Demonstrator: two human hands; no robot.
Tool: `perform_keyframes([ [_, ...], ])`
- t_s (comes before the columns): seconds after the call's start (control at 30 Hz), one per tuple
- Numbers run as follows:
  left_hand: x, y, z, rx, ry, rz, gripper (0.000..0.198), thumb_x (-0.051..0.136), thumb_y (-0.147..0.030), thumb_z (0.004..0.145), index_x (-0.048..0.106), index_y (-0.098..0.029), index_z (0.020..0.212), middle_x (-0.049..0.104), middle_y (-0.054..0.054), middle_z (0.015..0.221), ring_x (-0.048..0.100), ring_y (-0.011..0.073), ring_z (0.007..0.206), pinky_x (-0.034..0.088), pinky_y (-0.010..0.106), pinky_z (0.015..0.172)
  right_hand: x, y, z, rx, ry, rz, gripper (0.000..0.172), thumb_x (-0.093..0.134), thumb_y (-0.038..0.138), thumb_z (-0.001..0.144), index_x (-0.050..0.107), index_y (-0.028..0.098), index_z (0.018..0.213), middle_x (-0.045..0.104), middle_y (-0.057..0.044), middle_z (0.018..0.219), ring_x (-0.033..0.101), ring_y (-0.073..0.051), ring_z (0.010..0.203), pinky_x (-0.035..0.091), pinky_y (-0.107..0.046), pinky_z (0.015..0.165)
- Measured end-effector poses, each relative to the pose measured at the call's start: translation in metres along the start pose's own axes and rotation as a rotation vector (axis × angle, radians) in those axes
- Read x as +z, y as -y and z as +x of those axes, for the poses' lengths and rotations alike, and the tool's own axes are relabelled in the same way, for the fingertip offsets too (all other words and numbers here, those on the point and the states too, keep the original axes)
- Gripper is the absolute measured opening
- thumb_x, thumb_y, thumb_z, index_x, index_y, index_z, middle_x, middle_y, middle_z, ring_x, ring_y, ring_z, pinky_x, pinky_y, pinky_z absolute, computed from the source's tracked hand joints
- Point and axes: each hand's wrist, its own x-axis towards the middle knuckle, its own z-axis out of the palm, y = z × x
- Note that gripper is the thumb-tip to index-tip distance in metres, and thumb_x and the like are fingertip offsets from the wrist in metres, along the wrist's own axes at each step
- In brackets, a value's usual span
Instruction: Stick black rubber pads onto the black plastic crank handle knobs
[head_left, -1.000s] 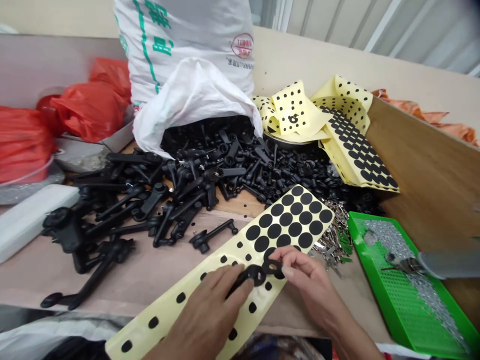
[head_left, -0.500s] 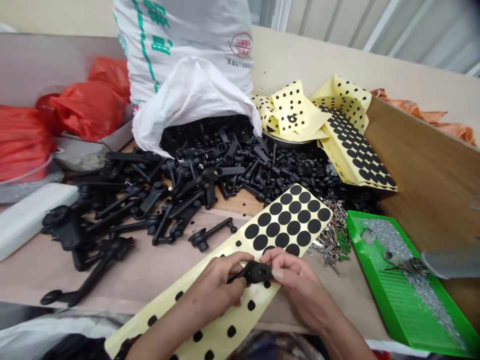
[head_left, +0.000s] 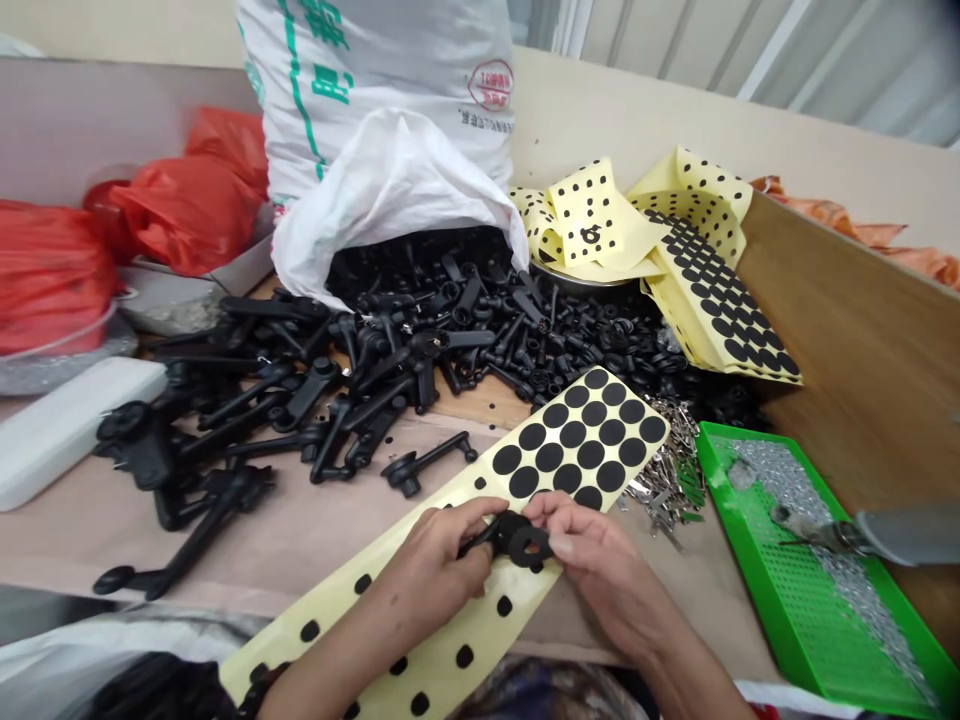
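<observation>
My left hand (head_left: 441, 562) is closed around a black plastic crank handle (head_left: 504, 527), its fingers covering much of the part. Between the thumb and fingers of my right hand (head_left: 592, 548) is a flat black ring-shaped sticker (head_left: 517, 552), its hole facing me. The ring sits right by the round end of the handle; whether they touch I cannot tell. Under both hands lies a long yellow backing sheet (head_left: 459, 598). Round black stickers (head_left: 572, 433) fill its far end, and small black dots dot the near part.
Loose black crank handles (head_left: 375, 385) spill from a white woven sack (head_left: 397, 170). Small metal clips (head_left: 675, 470) lie beside a green tray (head_left: 799, 620) of silvery bits, with a grey-handled tool (head_left: 900, 535) over it. More sticker sheets (head_left: 739, 300) stand behind. Red bags (head_left: 187, 215) sit left.
The black ring sticker now faces me with its hole plainly visible, slightly off the handle's end. My hands have stayed nearly in place, and the view has shifted slightly.
</observation>
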Motion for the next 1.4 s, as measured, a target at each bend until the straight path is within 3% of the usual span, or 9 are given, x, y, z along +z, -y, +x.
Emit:
perform_keyframes([
  [0.2, 0.000, -0.005, -0.002, -0.038, -0.008, 0.033, 0.044, 0.046, -0.018, 0.074, 0.059, -0.017, 0.116, 0.062, -0.003, 0.063, 0.059, 0.0137, 0.053, 0.043, 0.019, 0.046, 0.001, -0.002, 0.001, -0.005, -0.016, -0.032, 0.018, 0.070, 0.029, 0.065, 0.057, 0.017, 0.059, 0.052, -0.006, 0.096, 0.048, -0.020, 0.085, 0.037, -0.028, 0.074],
  [0.37, 0.001, -0.005, -0.004, -0.049, -0.018, 0.043, 0.048, 0.044, -0.017, 0.072, 0.059, -0.019, 0.118, 0.057, -0.005, 0.052, 0.050, 0.0129, 0.045, 0.038, 0.020, 0.044, 0.000, -0.005, 0.001, -0.011, -0.026, -0.061, 0.017, 0.069, 0.028, 0.066, 0.058, 0.017, 0.060, 0.053, -0.006, 0.097, 0.049, -0.019, 0.082, 0.038, -0.027, 0.072],
  [0.67, 0.001, -0.003, -0.009, -0.025, -0.029, 0.043, 0.044, 0.044, -0.017, 0.074, 0.059, -0.021, 0.115, 0.060, -0.005, 0.054, 0.053, 0.0147, 0.051, 0.041, 0.022, 0.052, -0.001, -0.009, 0.002, -0.018, -0.018, -0.049, 0.015, 0.068, 0.026, 0.068, 0.059, 0.016, 0.060, 0.053, -0.005, 0.096, 0.048, -0.018, 0.082, 0.036, -0.027, 0.071],
  [1.13, -0.001, -0.009, -0.010, 0.003, 0.004, 0.056, 0.040, 0.042, -0.013, 0.074, 0.062, -0.021, 0.107, 0.059, -0.006, 0.055, 0.045, 0.0107, 0.045, 0.034, 0.019, 0.046, 0.004, -0.006, 0.003, 0.017, -0.022, -0.059, 0.017, 0.069, 0.026, 0.067, 0.059, 0.015, 0.059, 0.051, -0.005, 0.094, 0.044, -0.016, 0.078, 0.032, -0.026, 0.067],
  [1.4, -0.001, -0.004, -0.012, 0.044, 0.005, 0.048, 0.045, 0.038, -0.014, 0.079, 0.058, -0.020, 0.119, 0.061, -0.006, 0.055, 0.051, 0.0112, 0.048, 0.038, 0.019, 0.049, 0.001, -0.007, 0.003, 0.026, -0.006, -0.024, 0.014, 0.068, 0.023, 0.067, 0.060, 0.014, 0.060, 0.051, -0.005, 0.094, 0.043, -0.017, 0.080, 0.032, -0.026, 0.069],
])
